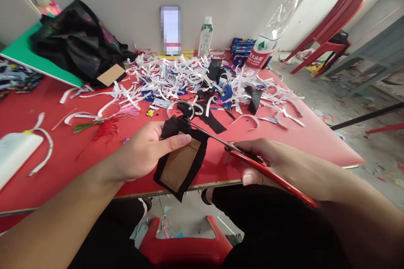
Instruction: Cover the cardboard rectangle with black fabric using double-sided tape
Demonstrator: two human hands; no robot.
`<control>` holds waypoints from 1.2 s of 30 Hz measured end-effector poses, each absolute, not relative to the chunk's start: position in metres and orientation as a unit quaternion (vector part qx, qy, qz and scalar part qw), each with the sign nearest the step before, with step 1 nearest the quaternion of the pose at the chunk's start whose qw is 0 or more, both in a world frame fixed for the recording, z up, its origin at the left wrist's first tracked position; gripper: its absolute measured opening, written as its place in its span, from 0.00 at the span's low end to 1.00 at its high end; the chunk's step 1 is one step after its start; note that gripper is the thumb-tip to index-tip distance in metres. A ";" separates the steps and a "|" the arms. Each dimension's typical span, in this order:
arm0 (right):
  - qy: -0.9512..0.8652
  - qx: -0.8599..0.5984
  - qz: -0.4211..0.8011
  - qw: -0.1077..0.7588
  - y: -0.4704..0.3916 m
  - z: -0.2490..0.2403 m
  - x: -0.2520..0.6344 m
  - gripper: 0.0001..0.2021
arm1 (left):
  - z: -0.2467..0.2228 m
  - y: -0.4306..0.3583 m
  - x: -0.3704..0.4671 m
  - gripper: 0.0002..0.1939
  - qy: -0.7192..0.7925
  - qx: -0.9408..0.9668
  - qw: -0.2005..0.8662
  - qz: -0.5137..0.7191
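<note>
My left hand [148,147] pinches a piece of black fabric [200,157] with a brown cardboard rectangle [179,164] lying on it. The thumb presses on the card's upper part, and the cloth's lower corner hangs past the table's front edge. My right hand [271,159] is wrapped round a pair of scissors with red handles [277,178]. Their blades [211,132] point left and meet the top edge of the black fabric; how far apart they are I cannot tell. Just beyond the blades, black fabric scraps [210,117] lie on the table.
White paper strips [173,71] and scraps heap across the red table [104,147]. Behind them stand a phone [171,29], a small bottle [205,37] and a large red-capped bottle [261,48]. Black cloth [78,42] covers a green board [38,56] at left. A red chair [331,29] stands right.
</note>
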State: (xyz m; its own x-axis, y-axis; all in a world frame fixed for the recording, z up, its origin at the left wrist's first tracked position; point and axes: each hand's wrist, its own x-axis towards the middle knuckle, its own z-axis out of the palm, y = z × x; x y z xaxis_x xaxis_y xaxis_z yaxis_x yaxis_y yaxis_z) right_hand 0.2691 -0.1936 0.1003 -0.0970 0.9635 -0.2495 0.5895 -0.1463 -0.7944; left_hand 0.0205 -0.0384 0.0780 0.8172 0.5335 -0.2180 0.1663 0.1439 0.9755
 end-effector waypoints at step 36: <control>-0.547 -0.633 0.516 0.184 -0.202 0.096 0.271 0.17 | 0.078 -0.037 0.011 0.10 0.239 0.579 0.773 0.102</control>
